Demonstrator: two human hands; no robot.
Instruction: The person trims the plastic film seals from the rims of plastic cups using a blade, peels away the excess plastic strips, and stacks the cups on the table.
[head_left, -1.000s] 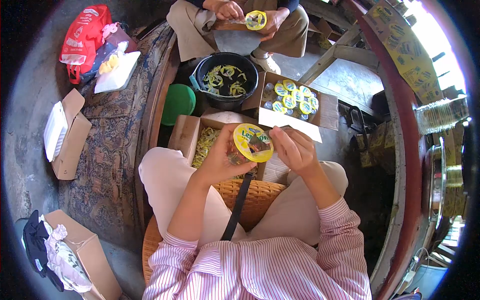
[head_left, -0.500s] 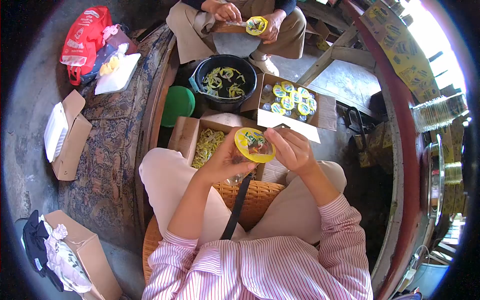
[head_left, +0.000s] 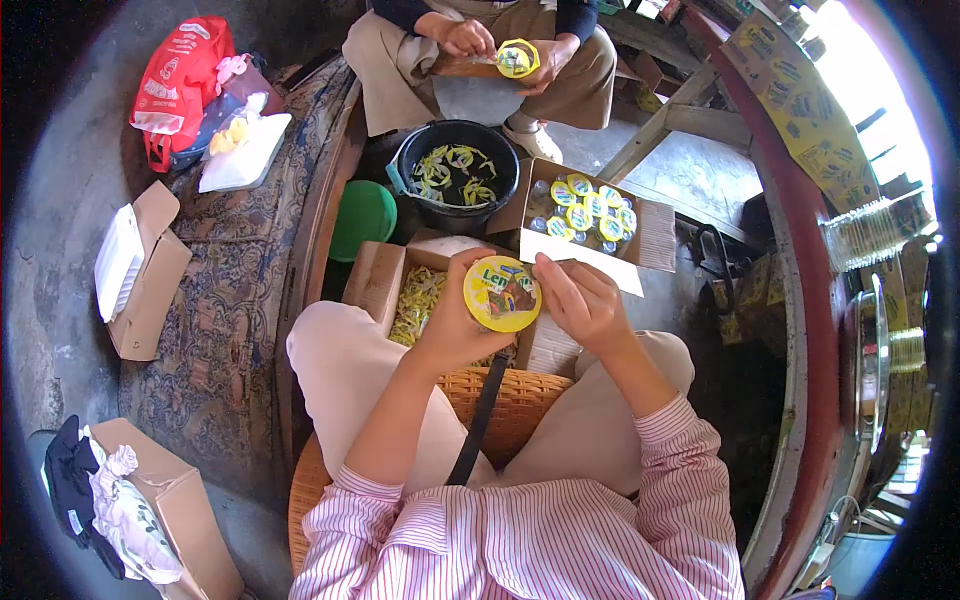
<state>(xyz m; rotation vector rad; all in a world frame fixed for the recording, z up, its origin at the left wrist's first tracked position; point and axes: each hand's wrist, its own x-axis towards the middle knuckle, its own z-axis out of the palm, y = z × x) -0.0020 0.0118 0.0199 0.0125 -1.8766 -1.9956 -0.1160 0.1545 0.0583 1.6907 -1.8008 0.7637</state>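
My left hand [head_left: 450, 325] is wrapped round a cup with a yellow printed lid [head_left: 502, 294], its lid face turned up toward me. At the cup's right edge is my right hand [head_left: 585, 305], thumb and fingers pinched together; whatever lies between them is too small to make out. Below the hands a cardboard box [head_left: 375, 285] holds yellow-green strips [head_left: 420, 300]. Beyond it, another box [head_left: 655, 235] contains several clear cups with yellow lids [head_left: 594, 205].
A black bucket [head_left: 403, 165] with yellow strips stands beside a green lid [head_left: 362, 222]. Opposite sits a person [head_left: 580, 85] holding a similar yellow-rimmed cup. A red bag [head_left: 177, 85] lies at the upper left. A wooden frame [head_left: 668, 118] stands at the right.
The cup in my left hand has turned so its lid faces up more flatly. My right hand stays pinched beside the rim. The whole view has shifted slightly.
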